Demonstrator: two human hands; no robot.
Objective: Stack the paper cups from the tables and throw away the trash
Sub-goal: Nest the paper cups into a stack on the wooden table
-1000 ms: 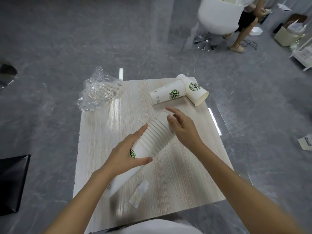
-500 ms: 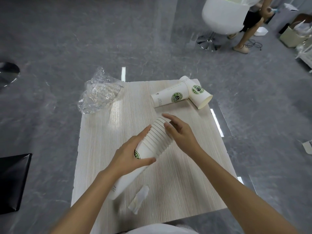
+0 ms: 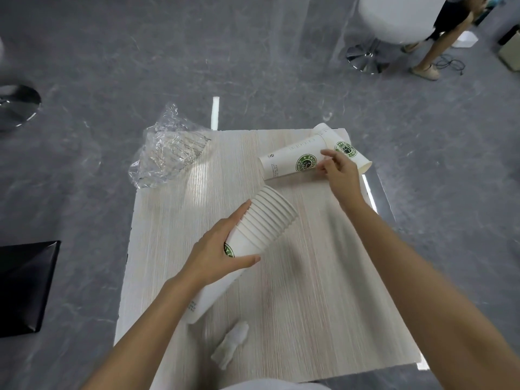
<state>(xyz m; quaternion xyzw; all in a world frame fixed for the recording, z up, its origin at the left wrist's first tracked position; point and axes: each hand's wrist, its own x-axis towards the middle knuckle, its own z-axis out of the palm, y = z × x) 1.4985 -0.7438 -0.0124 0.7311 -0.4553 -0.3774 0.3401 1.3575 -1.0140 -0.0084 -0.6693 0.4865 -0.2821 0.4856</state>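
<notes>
1. Gripping the stack [image 3: 267, 220] of cups near its middle, the left hand [image 3: 213, 257] is wrapping its fingers over the top and its thumb along the underside; the hand is clamped on the stack.
2. The stack is tilting over the table [image 3: 323, 305], with its open end pointing up and away and its base end hanging low at the near left. Whether the base is touching the table cannot be told.
3. The right hand [image 3: 342, 175] is stretching out to the far right corner, where a cup [image 3: 289, 163] is lying on its side.
4. The fingers and thumb are sitting at the wide end of this cup. Whether they are clamping it cannot be told.
5. A second cup [image 3: 353, 154] is lying on its side just behind, touching the first, with its mouth facing the right edge.
6. Clear plastic wrap [image 3: 168, 153] is lying crumpled on the far left corner, overhanging the edge.
7. A crumpled tissue [image 3: 232, 344] is lying near the near edge, just beside the base of the stack.
</notes>
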